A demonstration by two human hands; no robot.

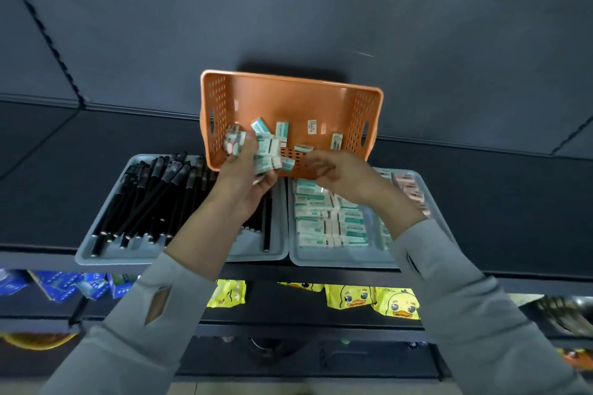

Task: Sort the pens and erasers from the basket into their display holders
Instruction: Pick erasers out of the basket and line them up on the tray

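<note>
Judging by the trays, the sort looks well advanced: the grey plastic tray on the left (86,253) is piled with black pens (154,196), and the grey tray on the right (308,261) is packed with white-and-teal boxed erasers (327,221). No pens show in the perforated orange plastic basket (288,99), tilted behind them with a few loose erasers (282,129) inside. The left hand (247,179) grips a clutch of erasers (268,154) at the basket's near-left corner. The right hand (343,176) hovers at its front wall, fingers curled; whether it pinches anything cannot be told.
</note>
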